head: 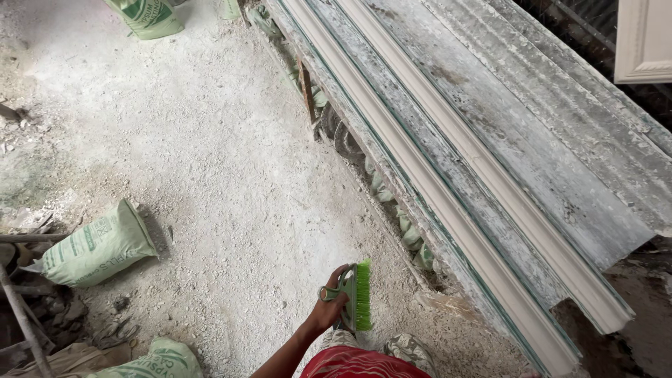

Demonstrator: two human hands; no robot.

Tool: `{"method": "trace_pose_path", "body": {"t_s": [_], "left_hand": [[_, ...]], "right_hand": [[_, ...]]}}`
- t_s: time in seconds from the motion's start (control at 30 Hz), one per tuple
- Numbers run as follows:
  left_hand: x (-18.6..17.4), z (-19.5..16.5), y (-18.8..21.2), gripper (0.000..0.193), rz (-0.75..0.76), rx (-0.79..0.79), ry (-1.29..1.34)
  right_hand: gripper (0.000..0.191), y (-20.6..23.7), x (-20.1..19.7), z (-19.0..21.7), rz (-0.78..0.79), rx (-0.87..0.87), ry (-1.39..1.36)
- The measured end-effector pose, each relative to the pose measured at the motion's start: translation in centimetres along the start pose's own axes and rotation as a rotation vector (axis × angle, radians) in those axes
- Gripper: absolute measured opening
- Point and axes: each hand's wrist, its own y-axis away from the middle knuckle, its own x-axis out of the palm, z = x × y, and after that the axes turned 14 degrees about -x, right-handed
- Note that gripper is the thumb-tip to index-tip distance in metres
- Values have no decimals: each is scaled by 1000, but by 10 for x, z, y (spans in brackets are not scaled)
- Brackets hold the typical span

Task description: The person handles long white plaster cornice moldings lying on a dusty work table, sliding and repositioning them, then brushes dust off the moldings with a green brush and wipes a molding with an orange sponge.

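Observation:
My left hand [327, 310] is closed around the handle of a green hand brush [360, 295] with bright green bristles, held low over the dusty white floor. The brush sits just left of the long workbench [483, 105], near its closer end. A long white plaster moulding strip [448, 189] lies along the bench's left side. My red shorts [357, 364] and a dusty shoe [409, 350] show at the bottom edge. My right hand is out of view.
Pale green sacks lie on the floor at left [98, 246], bottom left [150, 362] and top [148, 17]. More sacks and tyres [346, 143] sit under the bench. Rubble and metal rods [28, 322] fill the left corner. A white framed panel [644, 40] is at top right.

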Motion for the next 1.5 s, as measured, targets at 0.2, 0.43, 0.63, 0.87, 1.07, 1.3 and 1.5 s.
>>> {"method": "trace_pose_path", "body": {"t_s": [0.2,0.43,0.63,0.87,1.07,1.3,1.5], "left_hand": [[-13,10,17,73,-73,-96,65],[15,31,37,65,-106,-50,191],[75,30,40,69,-77,-56,32],[154,37,24,73,-123,-169,-3],[197,26,-4,62,-123,-309,-125],[188,-38,-70,55,-113,-37,-39],[234,-68,-124,61,-219,236,-22]], "right_hand": [[48,3,11,5,10,-3,23],[48,-5,-1,8,46,-36,54],[48,-13,-18,0,95,-53,94],[50,-6,-29,-32,179,-71,178],[48,11,-14,-29,32,-386,245],[33,8,-22,-40,-123,-922,35],[30,17,-38,-48,19,-676,-45]]}}
